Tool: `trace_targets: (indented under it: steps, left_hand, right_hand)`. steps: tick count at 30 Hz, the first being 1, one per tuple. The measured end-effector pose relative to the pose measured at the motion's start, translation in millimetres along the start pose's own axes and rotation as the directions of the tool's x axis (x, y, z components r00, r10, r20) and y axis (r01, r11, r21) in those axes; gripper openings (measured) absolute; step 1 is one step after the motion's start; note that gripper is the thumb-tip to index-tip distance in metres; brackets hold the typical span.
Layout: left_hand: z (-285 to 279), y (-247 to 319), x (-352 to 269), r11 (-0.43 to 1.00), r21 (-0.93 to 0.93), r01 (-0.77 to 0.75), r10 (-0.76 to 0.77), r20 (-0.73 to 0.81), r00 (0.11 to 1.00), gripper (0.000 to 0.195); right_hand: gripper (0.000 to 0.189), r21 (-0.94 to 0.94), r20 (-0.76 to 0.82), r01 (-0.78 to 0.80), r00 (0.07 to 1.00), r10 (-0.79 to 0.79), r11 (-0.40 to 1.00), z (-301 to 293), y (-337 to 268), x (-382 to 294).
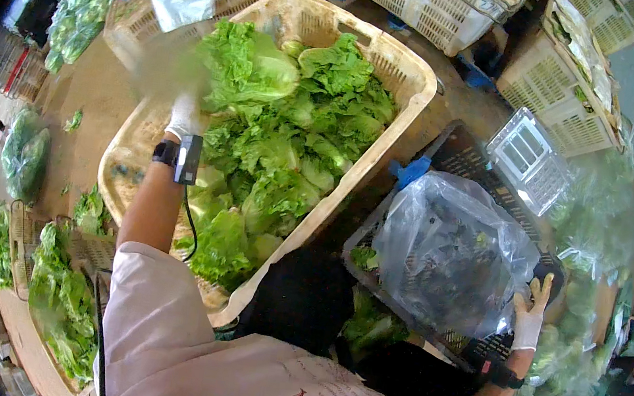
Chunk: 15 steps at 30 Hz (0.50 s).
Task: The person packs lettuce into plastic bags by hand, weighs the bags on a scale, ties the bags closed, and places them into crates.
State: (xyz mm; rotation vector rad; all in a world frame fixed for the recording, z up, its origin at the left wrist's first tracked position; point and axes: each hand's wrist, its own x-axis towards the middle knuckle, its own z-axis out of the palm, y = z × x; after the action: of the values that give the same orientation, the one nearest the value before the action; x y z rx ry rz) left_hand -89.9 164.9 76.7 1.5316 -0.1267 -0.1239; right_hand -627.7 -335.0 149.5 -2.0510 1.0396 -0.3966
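A large, stained plastic crate point(428, 86) stands before me, heaped with green leafy lettuce point(301, 136). My left hand point(185, 116), in a white glove, is at the left side of the heap beside a large lettuce head point(255, 73); a blur covers part of this area, so its grip is unclear. To the right, a clear plastic bag point(454, 252) lies spread open inside a black crate point(356, 239). My right hand point(531, 313), gloved with yellowish fingertips, is at the bag's right edge with its fingers spread. Whether it pinches the film is hard to see.
A digital scale point(529, 160) sits beyond the black crate. Bagged vegetables point(559, 362) lie along the right, more point(79, 16) at upper left. Slatted crates point(566, 86) stand at the top right. A lettuce-filled crate point(34, 335) is at lower left.
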Motion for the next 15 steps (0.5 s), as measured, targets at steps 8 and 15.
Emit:
trace_targets:
  steps: [8,15]
  left_hand:
    - [104.6,89.7,-115.6,0.696,-0.615,0.371,-0.3,0.22,0.928,0.032]
    - [235.2,123.4,-254.6,0.651,-0.504,0.568,-0.312,0.504,0.806,0.035]
  right_hand:
    - [0.075,-0.387,0.04,0.027,0.999,-0.012,0.922,13.7,0.5,-4.0]
    - [0.035,0.212,0.129,-0.262,0.963,0.238,0.942,13.9,48.6,20.2]
